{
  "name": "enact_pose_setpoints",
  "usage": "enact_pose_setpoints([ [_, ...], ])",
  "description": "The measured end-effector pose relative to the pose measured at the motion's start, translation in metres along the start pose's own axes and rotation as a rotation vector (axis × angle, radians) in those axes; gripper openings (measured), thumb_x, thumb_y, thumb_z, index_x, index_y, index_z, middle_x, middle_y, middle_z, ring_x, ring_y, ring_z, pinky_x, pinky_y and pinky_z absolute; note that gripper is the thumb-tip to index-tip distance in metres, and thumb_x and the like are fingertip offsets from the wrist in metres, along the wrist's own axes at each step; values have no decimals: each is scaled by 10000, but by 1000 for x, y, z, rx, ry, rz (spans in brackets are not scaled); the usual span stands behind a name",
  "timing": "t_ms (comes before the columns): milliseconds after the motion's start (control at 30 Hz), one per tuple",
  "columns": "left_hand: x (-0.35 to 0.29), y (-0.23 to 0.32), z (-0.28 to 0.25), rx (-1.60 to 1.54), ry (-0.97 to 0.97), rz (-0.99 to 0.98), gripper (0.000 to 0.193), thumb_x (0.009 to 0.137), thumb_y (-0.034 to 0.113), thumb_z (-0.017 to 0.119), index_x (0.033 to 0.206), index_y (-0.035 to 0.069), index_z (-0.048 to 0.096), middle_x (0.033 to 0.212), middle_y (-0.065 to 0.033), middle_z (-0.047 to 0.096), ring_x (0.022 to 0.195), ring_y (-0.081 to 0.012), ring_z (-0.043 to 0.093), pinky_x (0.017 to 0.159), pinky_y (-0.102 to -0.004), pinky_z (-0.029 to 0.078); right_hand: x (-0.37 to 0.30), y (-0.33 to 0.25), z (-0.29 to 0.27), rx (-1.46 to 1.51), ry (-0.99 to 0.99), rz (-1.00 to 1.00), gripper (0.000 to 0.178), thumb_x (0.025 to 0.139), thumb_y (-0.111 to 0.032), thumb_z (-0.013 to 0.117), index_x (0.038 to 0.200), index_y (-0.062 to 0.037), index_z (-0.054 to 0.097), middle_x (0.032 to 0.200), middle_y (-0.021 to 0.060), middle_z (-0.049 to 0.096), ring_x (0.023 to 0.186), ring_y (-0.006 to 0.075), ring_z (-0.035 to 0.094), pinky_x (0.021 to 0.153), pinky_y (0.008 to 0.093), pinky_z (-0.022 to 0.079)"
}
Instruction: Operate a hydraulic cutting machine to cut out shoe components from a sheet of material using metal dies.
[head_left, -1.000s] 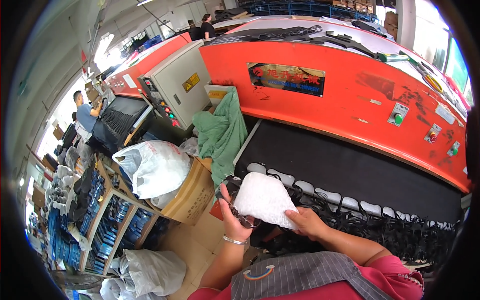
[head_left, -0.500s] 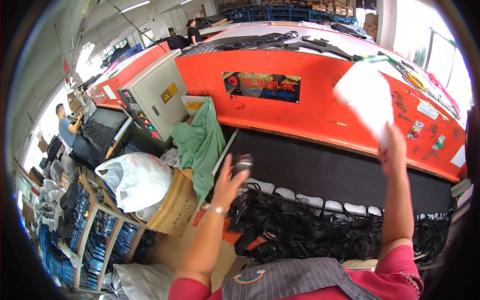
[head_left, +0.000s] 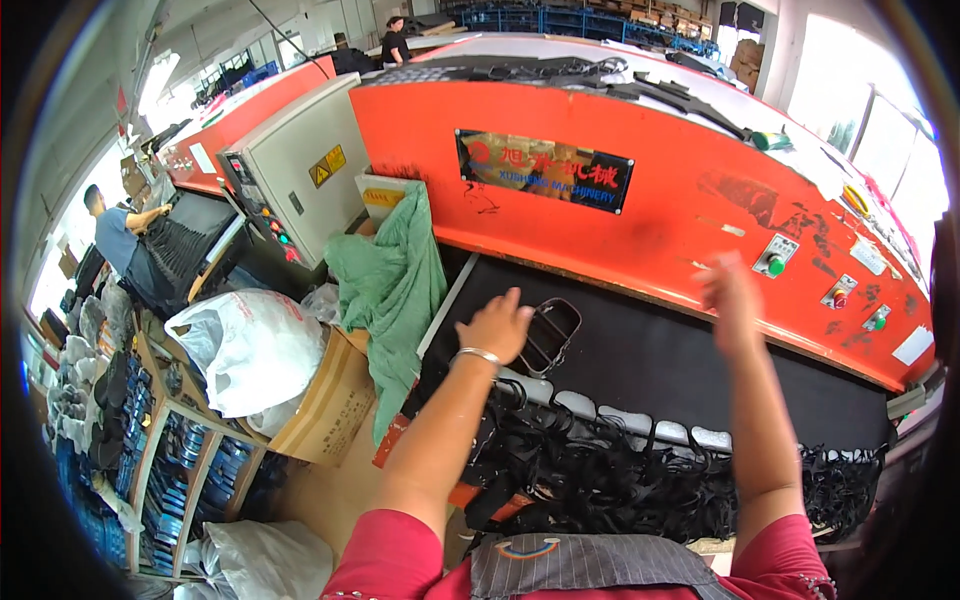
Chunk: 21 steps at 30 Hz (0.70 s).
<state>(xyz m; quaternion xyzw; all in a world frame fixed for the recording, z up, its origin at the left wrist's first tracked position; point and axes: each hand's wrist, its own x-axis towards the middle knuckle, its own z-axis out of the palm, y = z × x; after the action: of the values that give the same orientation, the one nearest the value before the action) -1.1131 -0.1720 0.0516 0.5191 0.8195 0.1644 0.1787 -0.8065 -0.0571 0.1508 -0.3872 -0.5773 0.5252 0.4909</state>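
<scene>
A black oblong frame with crossbars, like a cutting die (head_left: 548, 338), lies on the black bed (head_left: 640, 335) of a large red machine (head_left: 400, 125). My left hand (head_left: 500, 328) reaches over the bed at the die's left side, fingers stretched out; whether it touches the rim I cannot tell. In front of the machine's red face is my right hand (head_left: 735, 298), blurred by motion, with its fingers unclear. Closest to it is a green push button (head_left: 775, 265). No white sheet shows in that hand.
Pale rounded pieces (head_left: 575, 404) line the bed's near edge, with tangled black straps (head_left: 620, 470) hanging below. Left of the bed are a green cloth (head_left: 385, 270), a cardboard box (head_left: 325, 400) and a white plastic bag (head_left: 245, 350). A person (head_left: 125, 235) works farther left.
The white sheet has gone from my right hand, which has moved down and left. My left hand has moved up and right; the die it held now rests on the bed. My view has shifted slightly.
</scene>
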Motion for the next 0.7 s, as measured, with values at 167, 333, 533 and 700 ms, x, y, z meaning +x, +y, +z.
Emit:
enact_pose_setpoints([
  [167,-24,-128,54,132,449,300,344,913,304,503,1194,119,576,1232,-39,569,1205,-281,478,1003,-568,315,-72,118,131,-1089,-482,50,894,709,-611,677,1334,-24,423,1394,325,309,1332,449,261,1068,489,256],
  [333,-37,-144,59,-38,649,336,264,865,219,594,1056,46,653,1162,-73,608,1167,-300,508,991,-443,376,-81,156,153,-1151,-339,-228,753,638,-528,759,1149,-17,544,1391,375,257,1324,477,249,1056,514,244],
  [533,-33,-142,56,-155,687,401,292,819,148,636,1074,5,635,1141,-105,611,1127,-331,524,960,-438,402,-52,153,192,-928,-467,-221,605,633,-412,804,1040,-18,591,1368,384,294,1301,468,301,1047,484,281],
  [700,-37,-139,57,-167,640,336,306,830,137,613,1108,10,621,1215,-99,563,1175,-326,480,979,-422,384,-46,166,204,-923,-553,-287,606,640,-391,802,1076,-29,586,1402,347,279,1323,449,277,1074,467,256],
])
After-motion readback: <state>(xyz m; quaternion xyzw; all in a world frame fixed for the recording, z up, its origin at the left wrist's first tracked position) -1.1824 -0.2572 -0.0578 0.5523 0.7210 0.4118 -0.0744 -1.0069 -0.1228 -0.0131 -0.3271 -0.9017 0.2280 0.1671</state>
